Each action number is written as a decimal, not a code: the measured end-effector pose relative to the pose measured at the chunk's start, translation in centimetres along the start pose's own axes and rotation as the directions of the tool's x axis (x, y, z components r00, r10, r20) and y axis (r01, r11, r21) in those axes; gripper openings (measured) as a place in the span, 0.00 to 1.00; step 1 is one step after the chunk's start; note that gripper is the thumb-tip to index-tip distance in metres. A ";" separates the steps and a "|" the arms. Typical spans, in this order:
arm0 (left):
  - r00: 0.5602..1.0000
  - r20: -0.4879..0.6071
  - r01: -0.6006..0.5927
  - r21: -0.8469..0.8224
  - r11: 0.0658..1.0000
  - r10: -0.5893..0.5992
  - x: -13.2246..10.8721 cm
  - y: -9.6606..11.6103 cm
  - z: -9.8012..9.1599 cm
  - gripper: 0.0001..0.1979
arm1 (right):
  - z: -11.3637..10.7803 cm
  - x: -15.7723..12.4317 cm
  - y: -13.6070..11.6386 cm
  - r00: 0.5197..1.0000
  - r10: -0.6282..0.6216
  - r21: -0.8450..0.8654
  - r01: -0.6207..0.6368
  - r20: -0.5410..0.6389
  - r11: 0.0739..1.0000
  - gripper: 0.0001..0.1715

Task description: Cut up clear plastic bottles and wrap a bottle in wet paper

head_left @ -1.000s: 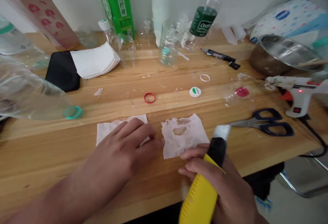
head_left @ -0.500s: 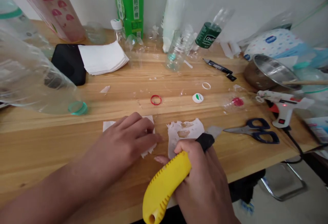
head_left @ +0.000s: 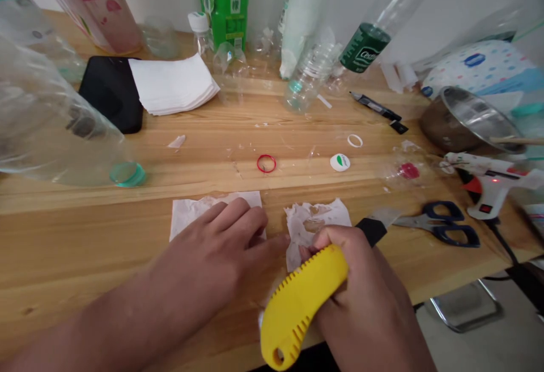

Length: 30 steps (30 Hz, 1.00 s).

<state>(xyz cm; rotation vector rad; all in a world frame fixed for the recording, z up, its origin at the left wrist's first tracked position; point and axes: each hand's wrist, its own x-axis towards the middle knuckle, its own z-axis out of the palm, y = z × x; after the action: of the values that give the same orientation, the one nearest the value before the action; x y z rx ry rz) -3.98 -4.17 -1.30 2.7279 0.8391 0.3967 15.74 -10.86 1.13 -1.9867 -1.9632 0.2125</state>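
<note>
Looking down at a wooden table, clock dial centred on the middle of the view. Over at 9, a big clear bottle, cap end aimed around 4 or 5. At 7, the left hand: forearm back toward 8, palm down, fingers bent, thumb sticking out toward 3. Can't tell about any actual grip there, with the fingertips mostly hidden.

Down at 5, the right hand, wrist toward 5, fist wrapped around a yellow utility knife, thumb bent over the handle. Pretty solid hold, tbh. Long axis on a slant: black nose and bare blade pointing between 1 and 2, holed butt end between 7 and 8. So definitely inside the right fist, and apart from the left hand, at about 4 from those knuckles.

Near the blade, between 3 and 4, dark-handled scissors, tips toward 9. Next size down, a white paper sheet between 7 and 8, partly under the left fingers, plus a smaller torn paper piece with a hole, at 5, just beyond the knife handle. Then a white cap at 3, and lastly a thin red ring, pretty much dead centre.
</note>
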 end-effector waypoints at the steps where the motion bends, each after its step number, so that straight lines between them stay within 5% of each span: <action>1: 1.000 0.009 0.000 0.006 1.000 0.000 0.0 0.1 0.1 0.21 | 0.0 0.0 0.1 1.000 0.020 0.007 -0.020 0.008 1.000 0.10; 9: 0.999 0.027 0.024 -0.045 0.999 -0.023 0.5 0.2 -0.4 0.17 | 0.8 -0.7 0.3 0.992 -0.127 -0.053 0.126 -0.018 0.991 0.12; 15: 0.999 -0.042 0.018 -0.032 0.999 -0.019 0.3 0.0 0.2 0.19 | 0.7 -0.8 1.2 0.983 -0.180 -0.027 0.181 0.022 0.983 0.23; 30: 0.999 -0.050 0.005 0.019 1.000 -0.004 0.3 0.2 0.8 0.18 | -0.8 -0.4 2.4 0.990 0.062 0.034 -0.067 0.124 0.997 0.12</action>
<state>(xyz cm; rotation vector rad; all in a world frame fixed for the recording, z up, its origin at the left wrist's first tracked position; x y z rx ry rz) -3.41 -4.32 -1.88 2.7433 0.8655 0.4596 18.30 -11.32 0.98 -2.0594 -1.9542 0.3935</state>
